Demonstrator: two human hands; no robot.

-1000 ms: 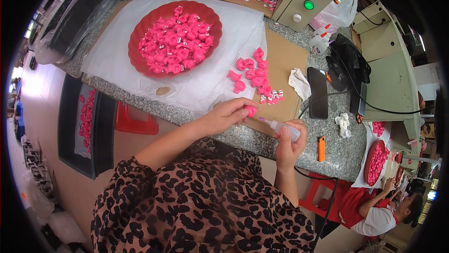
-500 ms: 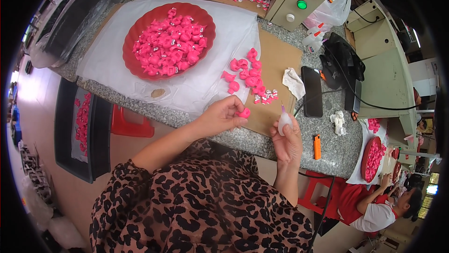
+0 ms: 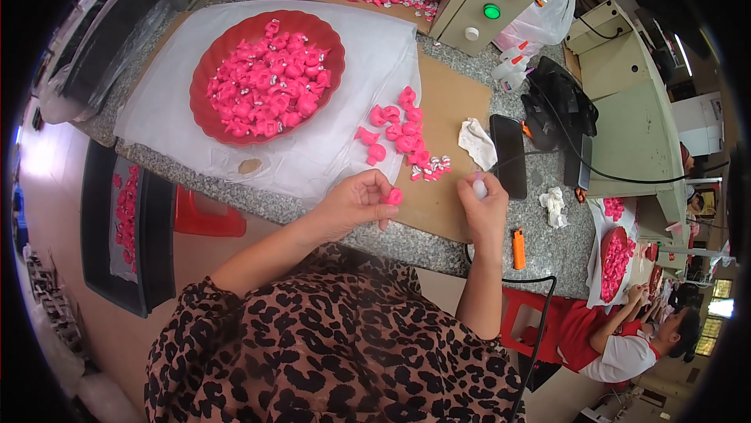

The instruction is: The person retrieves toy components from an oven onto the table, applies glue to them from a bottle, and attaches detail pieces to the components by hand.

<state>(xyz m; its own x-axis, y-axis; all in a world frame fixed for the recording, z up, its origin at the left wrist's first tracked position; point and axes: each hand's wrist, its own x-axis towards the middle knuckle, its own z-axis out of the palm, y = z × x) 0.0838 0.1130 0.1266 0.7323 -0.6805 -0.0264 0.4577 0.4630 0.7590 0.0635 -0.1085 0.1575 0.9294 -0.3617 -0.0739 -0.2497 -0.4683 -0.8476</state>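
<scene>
My left hand (image 3: 352, 208) is closed in a pinch on a small pink moulded plastic piece (image 3: 394, 197), held just over the near edge of the cardboard. To its right, my right hand (image 3: 486, 216) grips a small white squeeze bottle (image 3: 479, 188) with a purplish tip, mostly covered by the fingers. A loose group of pink pieces (image 3: 407, 129) lies beyond my hands, where white paper meets cardboard. Beside them is a small cluster of pink-and-white bits (image 3: 430, 169). A red scalloped dish (image 3: 199, 110) heaped with pink pieces stands farther left on the paper.
A machine box (image 3: 477, 12) with coloured buttons stands at the back. Right of my hands lie a white cloth (image 3: 477, 144), a phone (image 3: 508, 157), an orange lighter (image 3: 519, 249) and crumpled tissue (image 3: 553, 206). A dark crate (image 3: 156, 266) sits below left. A co-worker (image 3: 618, 349) sits at right.
My right hand has shifted up over the bottle, its fingers now covering more of it. The left hand still pinches the pink piece. The whole view has slid slightly.
</scene>
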